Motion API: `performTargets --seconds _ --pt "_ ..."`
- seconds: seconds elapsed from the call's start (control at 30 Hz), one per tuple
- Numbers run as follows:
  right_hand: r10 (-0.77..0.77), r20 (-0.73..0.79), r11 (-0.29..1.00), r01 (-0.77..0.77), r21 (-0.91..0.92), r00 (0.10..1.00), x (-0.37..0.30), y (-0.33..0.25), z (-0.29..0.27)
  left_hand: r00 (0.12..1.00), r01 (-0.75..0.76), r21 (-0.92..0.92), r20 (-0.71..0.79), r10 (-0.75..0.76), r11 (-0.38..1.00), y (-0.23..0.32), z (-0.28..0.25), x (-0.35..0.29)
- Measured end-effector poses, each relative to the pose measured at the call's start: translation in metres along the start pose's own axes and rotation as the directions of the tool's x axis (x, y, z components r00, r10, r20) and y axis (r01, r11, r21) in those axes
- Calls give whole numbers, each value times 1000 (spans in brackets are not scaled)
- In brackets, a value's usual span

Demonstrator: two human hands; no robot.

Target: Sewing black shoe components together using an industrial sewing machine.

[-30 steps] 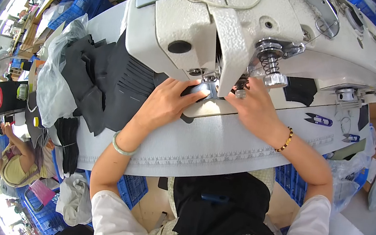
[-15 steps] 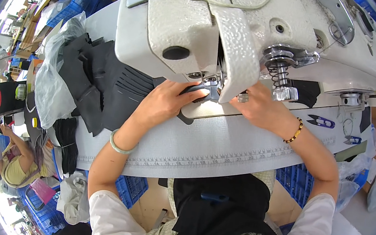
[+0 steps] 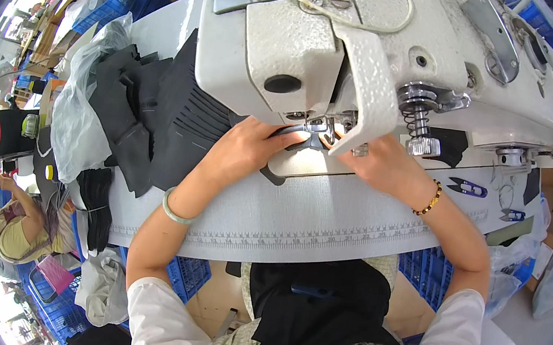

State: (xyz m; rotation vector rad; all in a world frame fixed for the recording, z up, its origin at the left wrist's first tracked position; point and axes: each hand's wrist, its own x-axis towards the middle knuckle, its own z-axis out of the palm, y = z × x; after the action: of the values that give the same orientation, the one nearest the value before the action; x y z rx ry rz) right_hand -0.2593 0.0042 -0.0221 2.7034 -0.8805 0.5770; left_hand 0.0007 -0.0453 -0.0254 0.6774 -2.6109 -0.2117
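A white sewing machine point(image 3: 285, 51) stands over the work, its metal presser foot point(image 3: 316, 125) down close to a small dark fabric piece point(image 3: 310, 142). My left hand point(image 3: 244, 151), a pale bangle on its wrist, pinches the left end of that piece between thumb and fingers. From the other side my right hand point(image 3: 383, 167), with a ring and a beaded bracelet, grips the piece's right end close to the needle. The machine's curved white guard point(image 3: 371, 91) hides some of the right fingers. Part of the piece lies hidden under the foot.
Stacked dark cut pieces point(image 3: 179, 118) and a clear plastic bag point(image 3: 83, 105) lie left. Purple-handled thread snips point(image 3: 468, 187) and a smaller blue pair point(image 3: 512, 215) rest right. A printed ruler point(image 3: 324, 233) runs along the front edge. Another person point(image 3: 25, 227) sits far left.
The whole view has shifted slightly, so the machine appears lower and further right. Both hands stay at the presser foot, and the dark piece shows a little more between them.
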Motion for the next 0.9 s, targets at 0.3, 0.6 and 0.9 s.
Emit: performTargets --seconds 0.3,0.6,0.9 --pt "186 139 973 -202 111 973 2 -6 -7 998 -29 2 48 29 1000 5 -9 9" --pt "-19 83 999 21 -23 996 2 -1 -1 999 1 -40 38 0 999 1 -2 -2" --pt "19 -4 999 -19 46 1000 1 -3 8 998 41 -52 50 -39 998 2 -2 -3"
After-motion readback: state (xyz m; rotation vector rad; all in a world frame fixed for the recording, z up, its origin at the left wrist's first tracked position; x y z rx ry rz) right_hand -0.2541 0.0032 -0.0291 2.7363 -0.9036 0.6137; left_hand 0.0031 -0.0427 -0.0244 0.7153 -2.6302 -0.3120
